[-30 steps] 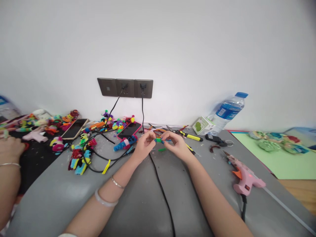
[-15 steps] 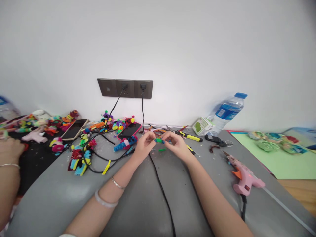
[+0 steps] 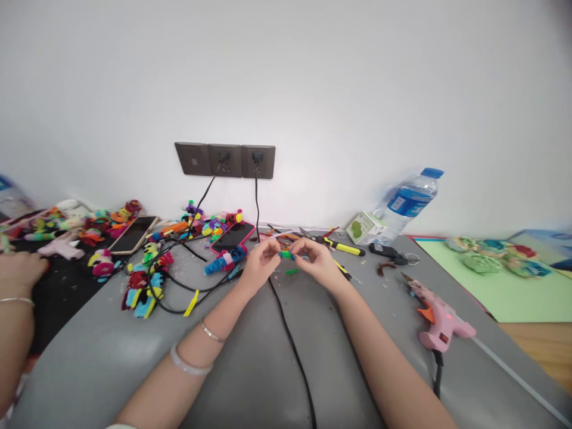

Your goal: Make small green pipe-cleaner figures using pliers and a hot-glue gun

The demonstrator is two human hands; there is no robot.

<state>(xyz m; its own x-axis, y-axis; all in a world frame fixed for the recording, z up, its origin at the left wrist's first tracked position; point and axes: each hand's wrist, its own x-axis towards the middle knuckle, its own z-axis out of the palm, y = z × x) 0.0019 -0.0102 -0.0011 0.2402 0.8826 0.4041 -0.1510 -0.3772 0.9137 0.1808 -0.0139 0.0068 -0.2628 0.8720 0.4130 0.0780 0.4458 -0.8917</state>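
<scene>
A small green and blue fuzzy piece (image 3: 286, 254) is held level between my two hands, above the grey table (image 3: 268, 369). The fingers of my left hand (image 3: 261, 260) pinch its left end. At the right end, the thumb and fingers of my right hand (image 3: 314, 260) are closed on it. Just below lies a short green piece (image 3: 292, 271) on the table. Behind my right hand are yellow-and-black handled tools (image 3: 348, 247) and thin coloured stems. A blue and pink fuzzy figure (image 3: 227, 260) lies left of my left hand.
A pink glue gun (image 3: 442, 325), keys (image 3: 388, 252), a small carton (image 3: 364, 227) and a water bottle (image 3: 409, 202) stand or lie right. Black cables (image 3: 290, 339) cross the table. Left are phones (image 3: 134, 235), colourful figures (image 3: 145, 286) and another person's hand (image 3: 18, 274).
The view has shifted very slightly. My hands stay on the green and blue piece, with hardly any movement of the fingers.
</scene>
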